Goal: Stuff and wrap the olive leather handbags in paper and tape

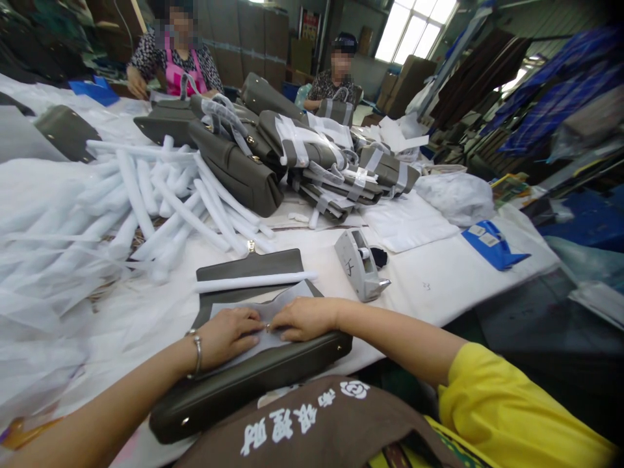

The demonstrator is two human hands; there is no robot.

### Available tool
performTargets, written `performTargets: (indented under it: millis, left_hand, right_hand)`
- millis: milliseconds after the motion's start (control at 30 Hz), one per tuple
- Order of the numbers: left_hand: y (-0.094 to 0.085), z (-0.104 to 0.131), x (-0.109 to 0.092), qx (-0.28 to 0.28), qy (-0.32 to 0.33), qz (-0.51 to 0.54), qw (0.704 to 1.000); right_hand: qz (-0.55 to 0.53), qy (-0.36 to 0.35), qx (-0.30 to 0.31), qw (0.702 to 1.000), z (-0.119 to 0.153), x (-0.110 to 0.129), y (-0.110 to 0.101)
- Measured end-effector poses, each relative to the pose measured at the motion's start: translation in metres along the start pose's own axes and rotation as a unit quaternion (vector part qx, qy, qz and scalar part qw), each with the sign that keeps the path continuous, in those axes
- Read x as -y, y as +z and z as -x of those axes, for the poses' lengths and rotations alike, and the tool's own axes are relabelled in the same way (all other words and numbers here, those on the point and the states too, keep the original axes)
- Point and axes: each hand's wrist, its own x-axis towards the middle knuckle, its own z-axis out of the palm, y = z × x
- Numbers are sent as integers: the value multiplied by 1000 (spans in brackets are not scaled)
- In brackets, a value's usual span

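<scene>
An olive-grey handbag (253,377) lies at the table's front edge, its flap (273,261) folded open away from me. A white foam roll (253,281) rests across the flap. Over the bag's front is a thin grey-white sheet (299,292). My left hand (231,335), with a bracelet on the wrist, lies on the sheet with its fingers spread. My right hand (299,317) rests on the sheet beside it, fingertips by a small metal clasp (267,327); whether they pinch anything is too small to tell.
A tape dispenser (358,265) stands right of the bag. White foam rolls (170,201) are heaped at left, handbags (238,156) behind them. A blue packet (492,244) lies at right. Two people (182,58) sit across the table.
</scene>
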Motion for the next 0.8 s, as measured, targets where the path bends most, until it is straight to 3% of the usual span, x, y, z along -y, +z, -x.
performTargets:
  millis: [67,200,267,333,433,533,700,800]
  left_hand:
    - [-18,-8,8,-16,-34,27,999]
    - [-54,-41,43,-164,-219,-40,961]
    - [-63,-61,64,-152,-313,-66,935]
    - [-66,-77,81,-106,-366,-65,922]
    - [-62,-87,91,-75,-383,-61,919]
    - [-60,-83,85,-75,-373,-98,920]
    - [-64,-68,66,-101,-337,-176,919]
    - [-69,-63,58,-100,-314,-197,923]
  right_hand:
    - [4,-10,2,1000,-2,-2,1]
    - [-8,-4,-6,1000,-3,-3,0]
    - [-25,6,-18,1000,-1,-2,-2]
    - [-33,16,-47,998,2,-1,-5]
    - [-1,27,-126,992,4,-2,-13]
    - [60,54,-189,979,-3,-5,-20]
    - [124,121,-124,977,-28,-9,-22]
    - [145,142,-116,972,-38,-8,-17]
